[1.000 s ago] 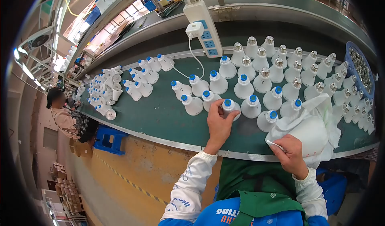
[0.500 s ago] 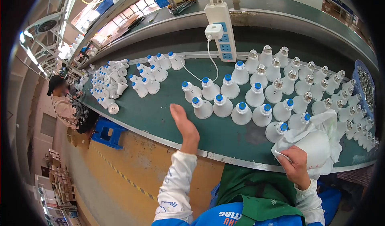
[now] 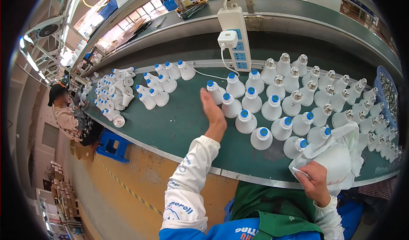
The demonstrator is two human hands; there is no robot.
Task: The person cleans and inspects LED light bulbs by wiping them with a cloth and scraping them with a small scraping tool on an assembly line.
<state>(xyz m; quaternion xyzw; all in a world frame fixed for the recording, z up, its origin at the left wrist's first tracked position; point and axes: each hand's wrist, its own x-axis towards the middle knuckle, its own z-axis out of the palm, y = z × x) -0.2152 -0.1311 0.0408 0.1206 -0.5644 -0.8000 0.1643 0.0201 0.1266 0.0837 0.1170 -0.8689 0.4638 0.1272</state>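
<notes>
My left hand (image 3: 213, 114), fingers straight and together, is at the left side of a group of white bulb housings with blue tops (image 3: 231, 106). Its edge is against or very close to the nearest ones; exact contact is hard to tell. In my right hand (image 3: 314, 181) a thin white stick (image 3: 300, 172) is pinched between thumb and fingers. That hand is at the front of a white plastic bag (image 3: 338, 157) near the table edge. Behind the bag stand several white bulb housings with silver screw caps (image 3: 297, 96), upright in rows.
A blue basket (image 3: 380, 108) of small metal parts sits at the far right. Further left are more blue-topped housings (image 3: 158, 97), some lying in a pile (image 3: 115, 89). A power strip (image 3: 236, 37) with a white plug stands behind. Another person (image 3: 66, 112) works at the far left.
My left hand has moved right and away from me, and the blue-topped housings beside it have shifted right into a tighter group. My right hand has barely moved.
</notes>
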